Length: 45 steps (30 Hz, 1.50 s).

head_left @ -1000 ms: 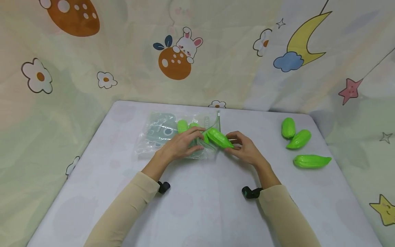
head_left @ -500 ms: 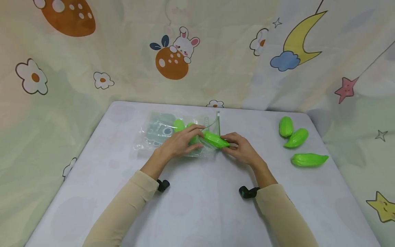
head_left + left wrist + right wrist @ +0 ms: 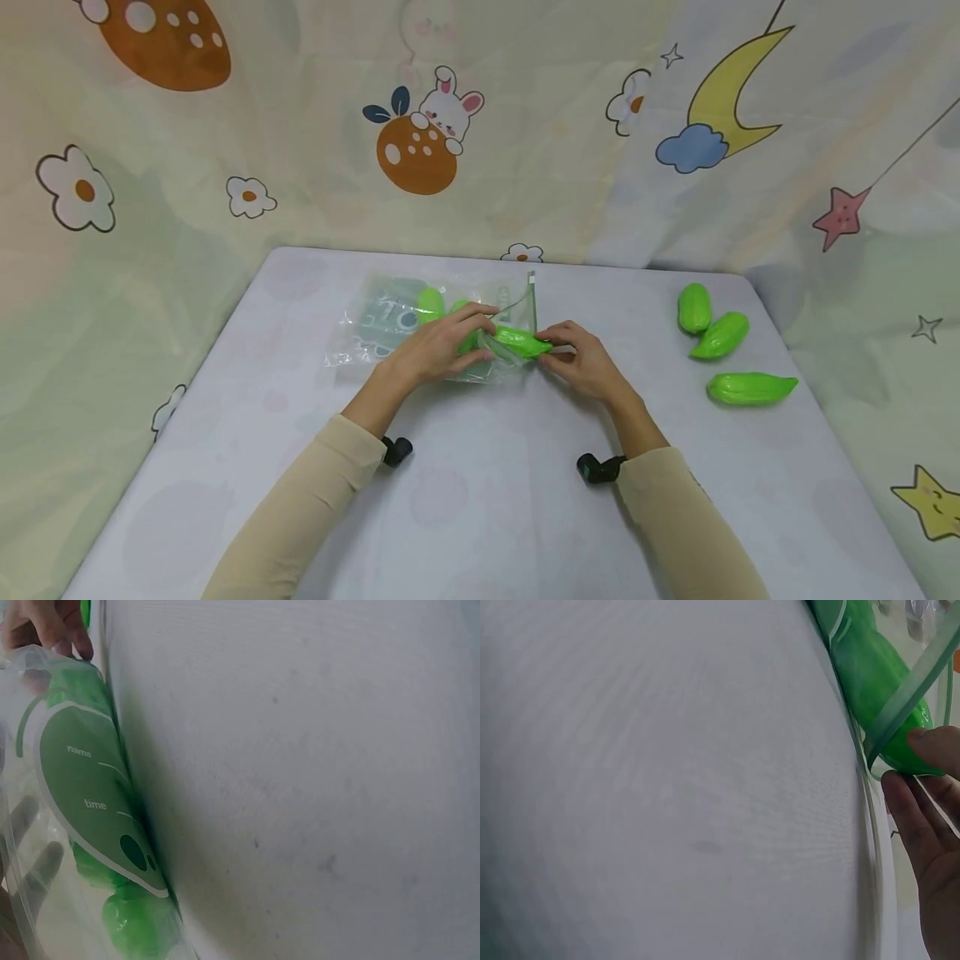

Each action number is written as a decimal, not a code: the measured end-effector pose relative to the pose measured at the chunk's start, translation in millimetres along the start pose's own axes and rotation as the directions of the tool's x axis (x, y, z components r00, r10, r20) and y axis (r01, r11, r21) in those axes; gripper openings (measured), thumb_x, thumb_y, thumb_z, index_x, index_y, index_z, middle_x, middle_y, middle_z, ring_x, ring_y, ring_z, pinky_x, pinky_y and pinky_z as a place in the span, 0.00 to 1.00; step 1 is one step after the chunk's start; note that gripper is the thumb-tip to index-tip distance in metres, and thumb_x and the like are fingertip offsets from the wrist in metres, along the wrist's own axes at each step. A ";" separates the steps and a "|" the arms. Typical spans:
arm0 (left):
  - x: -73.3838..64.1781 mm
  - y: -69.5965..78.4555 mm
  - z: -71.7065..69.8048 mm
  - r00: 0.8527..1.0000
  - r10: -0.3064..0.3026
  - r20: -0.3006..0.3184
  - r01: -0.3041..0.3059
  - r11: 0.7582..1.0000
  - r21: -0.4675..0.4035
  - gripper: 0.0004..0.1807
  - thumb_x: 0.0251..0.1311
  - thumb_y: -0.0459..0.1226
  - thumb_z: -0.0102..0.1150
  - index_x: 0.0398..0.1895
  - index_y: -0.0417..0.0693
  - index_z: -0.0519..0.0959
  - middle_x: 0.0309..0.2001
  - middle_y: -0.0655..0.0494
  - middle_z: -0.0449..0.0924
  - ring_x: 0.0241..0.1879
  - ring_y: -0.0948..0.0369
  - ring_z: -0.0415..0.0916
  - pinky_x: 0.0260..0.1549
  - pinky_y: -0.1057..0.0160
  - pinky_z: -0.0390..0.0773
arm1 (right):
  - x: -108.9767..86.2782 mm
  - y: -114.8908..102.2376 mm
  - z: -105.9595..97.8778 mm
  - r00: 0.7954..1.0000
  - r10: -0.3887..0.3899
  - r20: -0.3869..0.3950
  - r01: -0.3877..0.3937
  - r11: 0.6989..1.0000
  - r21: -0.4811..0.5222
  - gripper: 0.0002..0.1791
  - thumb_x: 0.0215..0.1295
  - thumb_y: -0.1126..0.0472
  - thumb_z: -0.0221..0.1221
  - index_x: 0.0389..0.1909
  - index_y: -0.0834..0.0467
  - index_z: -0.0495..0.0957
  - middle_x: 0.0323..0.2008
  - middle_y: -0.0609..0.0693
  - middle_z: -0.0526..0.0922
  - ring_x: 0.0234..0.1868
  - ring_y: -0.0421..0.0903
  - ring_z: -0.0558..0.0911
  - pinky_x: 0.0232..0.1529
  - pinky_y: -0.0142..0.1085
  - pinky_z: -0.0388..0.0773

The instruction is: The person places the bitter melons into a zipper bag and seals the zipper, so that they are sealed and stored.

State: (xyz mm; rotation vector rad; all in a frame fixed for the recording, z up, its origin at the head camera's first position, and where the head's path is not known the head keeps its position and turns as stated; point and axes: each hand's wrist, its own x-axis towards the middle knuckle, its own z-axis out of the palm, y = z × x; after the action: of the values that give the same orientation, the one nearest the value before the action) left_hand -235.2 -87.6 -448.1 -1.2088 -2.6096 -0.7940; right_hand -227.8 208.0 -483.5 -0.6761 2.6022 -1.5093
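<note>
In the head view my left hand (image 3: pixel 435 346) holds the mouth of a clear zip bag (image 3: pixel 352 354), with fingers and thumb at its edge. The bag lies on the table with several green vegetables inside, one of them a rounded green vegetable (image 3: pixel 431 305). My right hand (image 3: pixel 588 362) pinches the pointed end of a plump, ridged green toy vegetable (image 3: pixel 521 342). Most of that vegetable's length is within the bag mouth. In the right wrist view, the bag's green zip strip (image 3: pixel 911 690) crosses the vegetable close to my thumb. Printed "name" and "time" show on the bag label (image 3: pixel 94 780).
Three more green vegetables, such as the lowest green vegetable (image 3: pixel 752 389), lie at the right of the white table (image 3: pixel 465 517). A patterned cloth backdrop (image 3: pixel 315 133) rises behind the table. Small black wrist cameras (image 3: pixel 600 468) stick out from my sleeves.
My right hand has moved slightly left and pushed the vegetable farther into the bag, so less of it sticks out. My left hand stays at the bag mouth.
</note>
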 end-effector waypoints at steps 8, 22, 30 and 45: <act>-0.4 1.1 -3.7 1.000 -0.021 -0.012 0.021 1.000 -0.015 0.18 0.65 0.45 0.70 0.53 0.50 0.79 0.71 0.56 0.70 0.57 0.57 0.80 0.48 0.56 0.83 | 1.9 -1.6 4.5 1.000 0.009 -0.012 -0.010 0.996 -0.089 0.16 0.70 0.67 0.64 0.57 0.59 0.82 0.56 0.57 0.85 0.59 0.56 0.83 0.56 0.52 0.82; -2.6 -1.4 -3.4 1.000 -0.019 0.013 0.019 1.000 -0.007 0.18 0.67 0.46 0.68 0.55 0.50 0.78 0.72 0.54 0.70 0.57 0.56 0.81 0.45 0.57 0.83 | -0.5 -5.0 -5.2 1.000 0.014 -0.001 -0.014 0.989 -0.149 0.16 0.72 0.65 0.63 0.59 0.56 0.81 0.58 0.54 0.84 0.57 0.55 0.84 0.54 0.51 0.83; -6.1 -2.1 -3.3 1.000 -0.017 0.011 0.017 1.000 -0.002 0.18 0.67 0.47 0.68 0.54 0.50 0.78 0.71 0.54 0.71 0.57 0.56 0.81 0.43 0.58 0.83 | -7.3 -2.0 -13.7 1.000 0.006 -0.030 -0.010 0.989 -0.150 0.17 0.71 0.66 0.63 0.59 0.59 0.80 0.58 0.54 0.83 0.57 0.57 0.83 0.53 0.54 0.83; -9.3 -3.5 -4.1 0.998 -0.048 0.029 0.048 0.999 -0.011 0.18 0.68 0.47 0.66 0.56 0.53 0.78 0.73 0.56 0.68 0.59 0.56 0.80 0.46 0.56 0.83 | -30.4 10.4 -50.7 0.994 -0.067 -0.091 0.043 0.968 -0.248 0.16 0.68 0.70 0.63 0.56 0.63 0.81 0.54 0.59 0.84 0.55 0.60 0.81 0.50 0.57 0.81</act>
State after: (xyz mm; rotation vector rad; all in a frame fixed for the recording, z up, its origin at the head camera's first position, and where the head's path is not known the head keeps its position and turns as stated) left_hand -231.9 -97.9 -449.3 -1.1732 -2.6699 -0.8079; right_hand -217.3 265.7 -470.9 -0.7158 2.9011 -1.2748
